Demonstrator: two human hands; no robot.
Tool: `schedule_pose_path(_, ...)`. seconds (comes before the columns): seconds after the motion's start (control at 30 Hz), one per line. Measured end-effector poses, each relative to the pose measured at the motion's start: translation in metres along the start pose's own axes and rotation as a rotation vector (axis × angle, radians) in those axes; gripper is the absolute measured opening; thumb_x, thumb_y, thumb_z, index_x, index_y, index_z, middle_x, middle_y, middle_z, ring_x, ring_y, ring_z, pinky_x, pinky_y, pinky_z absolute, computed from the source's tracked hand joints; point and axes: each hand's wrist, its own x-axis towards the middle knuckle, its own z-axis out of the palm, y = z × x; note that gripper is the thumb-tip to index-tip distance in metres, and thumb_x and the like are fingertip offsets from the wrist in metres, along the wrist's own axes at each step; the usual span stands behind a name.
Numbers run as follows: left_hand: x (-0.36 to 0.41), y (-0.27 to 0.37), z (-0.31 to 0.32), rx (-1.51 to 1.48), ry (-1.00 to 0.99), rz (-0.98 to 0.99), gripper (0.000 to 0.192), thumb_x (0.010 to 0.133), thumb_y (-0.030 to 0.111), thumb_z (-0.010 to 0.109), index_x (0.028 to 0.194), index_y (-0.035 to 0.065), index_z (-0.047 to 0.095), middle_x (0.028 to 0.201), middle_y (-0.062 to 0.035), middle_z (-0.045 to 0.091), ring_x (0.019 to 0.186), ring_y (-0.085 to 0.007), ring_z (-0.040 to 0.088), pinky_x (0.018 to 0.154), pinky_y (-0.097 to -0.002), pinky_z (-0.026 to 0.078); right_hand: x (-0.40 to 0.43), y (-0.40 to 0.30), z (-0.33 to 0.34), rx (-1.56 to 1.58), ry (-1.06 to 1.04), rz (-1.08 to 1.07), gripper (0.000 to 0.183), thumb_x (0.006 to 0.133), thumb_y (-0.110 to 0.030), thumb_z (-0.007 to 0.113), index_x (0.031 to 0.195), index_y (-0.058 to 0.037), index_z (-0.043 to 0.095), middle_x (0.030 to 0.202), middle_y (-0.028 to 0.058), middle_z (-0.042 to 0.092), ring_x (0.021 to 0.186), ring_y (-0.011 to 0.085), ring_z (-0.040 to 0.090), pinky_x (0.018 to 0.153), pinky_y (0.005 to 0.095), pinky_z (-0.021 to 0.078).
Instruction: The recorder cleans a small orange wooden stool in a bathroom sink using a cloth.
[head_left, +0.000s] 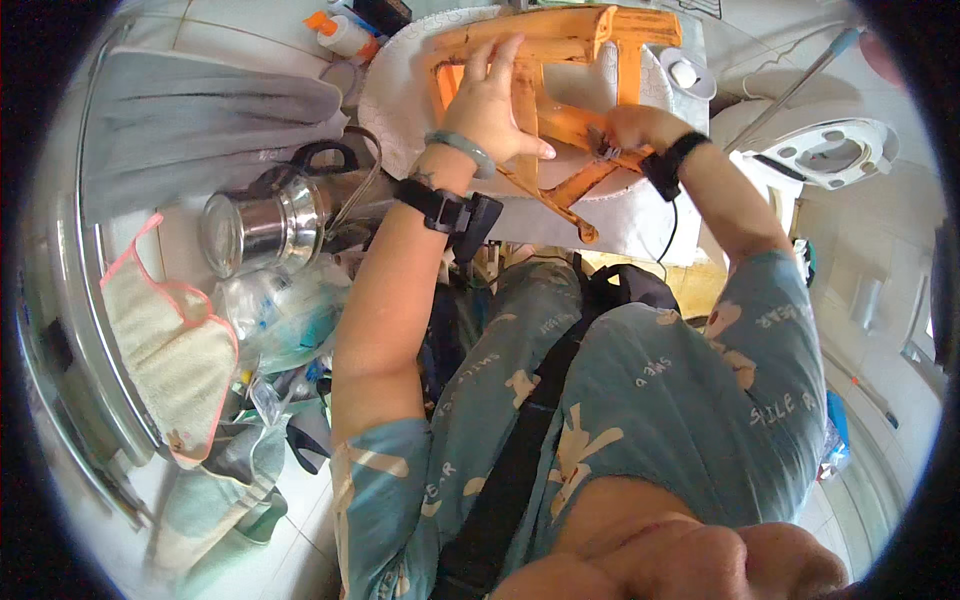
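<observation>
An orange plastic stool frame (630, 75), with slats and crossed legs, lies tipped over a white oval basin (394, 101). Dark grime marks its slats and joints. My left hand (484, 112) rests on the frame, fingers spread toward the upper slat and thumb apart beside an upright leg. A pale bangle circles that wrist. The curled fingers of my right hand (634, 127) press a small dark grey scouring wad (602, 144) against a lower crossbar; the fingertips are partly hidden. Both wrists wear black straps with devices.
Left of the basin are a grey towel (202, 127), a shiny metal pot (255, 229) and a pink-edged cloth (169, 337). An orange-topped bottle (345, 37) stands behind. At right are a soap dish (684, 73), a long pole (787, 97) and a white toilet seat (832, 154).
</observation>
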Motion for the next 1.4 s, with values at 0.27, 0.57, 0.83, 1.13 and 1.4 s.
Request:
schedule_pose_path(0.27,-0.002,-0.003,-0.003,-0.012,0.04,0.046,0.126,0.04,0.027,0.092,0.142,0.0079,0.02,0.14,-0.0208,0.027,0.129,-0.0391,0.032,0.106,-0.0414,0.035,-0.041,0.035,0.052,0.145,0.307,-0.04,0.025,0.082,-0.018,0.058,0.101,-0.0026,0.065,0.089,0.022,0.063,0.08,0.0363,0.061,0.071,0.0409,0.0485)
schedule_pose_path(0.57,0.004,-0.003,0.001,-0.023,0.053,0.101,0.123,0.04,0.024,0.09,0.141,0.0085,0.022,0.139,-0.0206,0.028,0.129,-0.0398,0.032,0.106,-0.0416,0.034,0.131,0.042,0.094,0.02,0.49,-0.06,0.033,0.083,-0.018,0.056,0.114,-0.0053,0.058,0.102,0.0208,0.062,0.09,0.036,0.061,0.079,0.0425,0.048)
schedule_pose_path(0.83,-0.001,-0.001,-0.004,-0.049,0.046,0.041,0.123,0.04,0.025,0.091,0.141,0.0103,0.023,0.139,-0.022,0.028,0.128,-0.0402,0.033,0.106,-0.0414,0.035,0.009,0.022,0.064,0.214,0.498,-0.06,0.024,0.087,-0.027,0.054,0.095,-0.0075,0.067,0.091,0.0182,0.065,0.086,0.0342,0.061,0.076,0.0407,0.0482)
schedule_pose_path(1.13,-0.002,-0.002,-0.001,-0.045,0.046,0.015,0.126,0.038,0.024,0.092,0.142,0.0113,0.022,0.141,-0.0221,0.026,0.129,-0.0402,0.033,0.106,-0.0416,0.035,-0.067,0.025,0.074,0.07,0.418,0.068,0.023,0.086,-0.021,0.055,0.1,-0.0065,0.066,0.091,0.0179,0.064,0.085,0.0356,0.061,0.075,0.0415,0.0489)
schedule_pose_path(1.4,-0.001,0.0,-0.003,-0.018,0.08,0.038,0.124,0.037,0.022,0.092,0.141,0.0134,0.025,0.14,-0.0201,0.028,0.125,-0.039,0.039,0.102,-0.0405,0.041,0.006,0.042,0.02,0.21,0.009,-0.04,0.024,0.076,-0.016,0.061,0.097,-0.0039,0.066,0.088,0.0178,0.066,0.08,0.0327,0.062,0.071,0.0383,0.0483)
